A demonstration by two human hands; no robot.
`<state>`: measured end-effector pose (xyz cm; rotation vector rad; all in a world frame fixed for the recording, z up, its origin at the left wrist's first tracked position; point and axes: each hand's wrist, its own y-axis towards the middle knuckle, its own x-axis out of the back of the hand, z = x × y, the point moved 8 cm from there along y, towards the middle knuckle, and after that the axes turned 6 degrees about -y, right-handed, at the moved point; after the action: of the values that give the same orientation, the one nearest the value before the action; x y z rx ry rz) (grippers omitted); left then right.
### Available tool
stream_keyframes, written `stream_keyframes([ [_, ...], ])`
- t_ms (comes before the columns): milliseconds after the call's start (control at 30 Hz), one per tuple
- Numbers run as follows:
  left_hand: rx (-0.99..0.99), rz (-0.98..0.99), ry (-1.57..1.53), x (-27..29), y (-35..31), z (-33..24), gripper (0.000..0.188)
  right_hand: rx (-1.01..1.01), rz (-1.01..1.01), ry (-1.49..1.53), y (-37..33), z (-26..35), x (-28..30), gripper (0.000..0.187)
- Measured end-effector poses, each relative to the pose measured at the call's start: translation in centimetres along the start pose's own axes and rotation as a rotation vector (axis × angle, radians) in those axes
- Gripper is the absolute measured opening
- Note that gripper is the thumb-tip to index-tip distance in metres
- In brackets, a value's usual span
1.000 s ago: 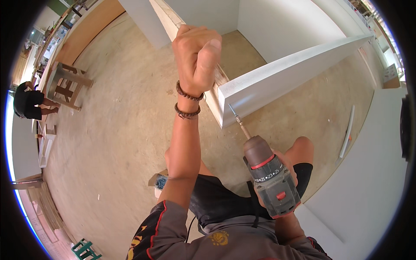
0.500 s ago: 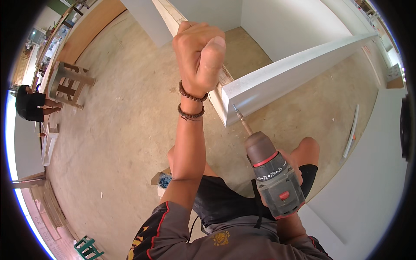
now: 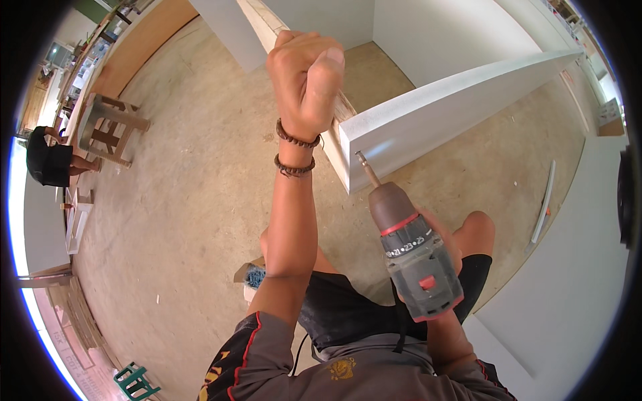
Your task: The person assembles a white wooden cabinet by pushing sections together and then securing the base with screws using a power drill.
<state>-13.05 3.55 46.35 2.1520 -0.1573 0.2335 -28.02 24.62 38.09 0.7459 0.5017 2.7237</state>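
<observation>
My left hand [image 3: 304, 83] is closed over the top of a pale wooden board [image 3: 263, 20], with its fingers folded over the edge. This board meets a white panel [image 3: 428, 113] at a corner just right of my wrist. In my right hand [image 3: 441, 244] is a cordless drill [image 3: 421, 260] with a dark chuck and red trim, held below the corner. Its bit [image 3: 367, 167] points up at the white panel's outer face, close to the corner, and its tip appears to meet a small screw there. Most of my right hand is hidden behind the drill.
An open box of bluish screws [image 3: 254, 275] sits beside my left elbow. Large white panels [image 3: 568, 267] stand at the right, near a pale strip [image 3: 545, 200] on the floor. To the left are a wooden stool [image 3: 110, 127], a person in black [image 3: 50, 157] and a green stool [image 3: 136, 382].
The drill has moved up and slightly left, bringing its bit closer to the white panel; less of the screw shows. My left hand has stayed nearly still on the board.
</observation>
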Motion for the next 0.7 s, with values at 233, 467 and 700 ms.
stream_keyframes([
  [233,-0.086,-0.074,-0.063,-0.4,0.3,-0.7,0.04,-0.131,0.155,0.303,0.3,-0.3,-0.1,0.062],
  [467,-0.11,0.009,0.041,0.4,0.1,-0.3,0.043,0.061,0.173,0.214,1.8,0.5,0.6,0.067],
  [700,0.346,-0.282,0.006,12.0,-11.6,1.6,0.045,-0.591,-0.003,0.624,-5.6,-9.8,0.4,0.06],
])
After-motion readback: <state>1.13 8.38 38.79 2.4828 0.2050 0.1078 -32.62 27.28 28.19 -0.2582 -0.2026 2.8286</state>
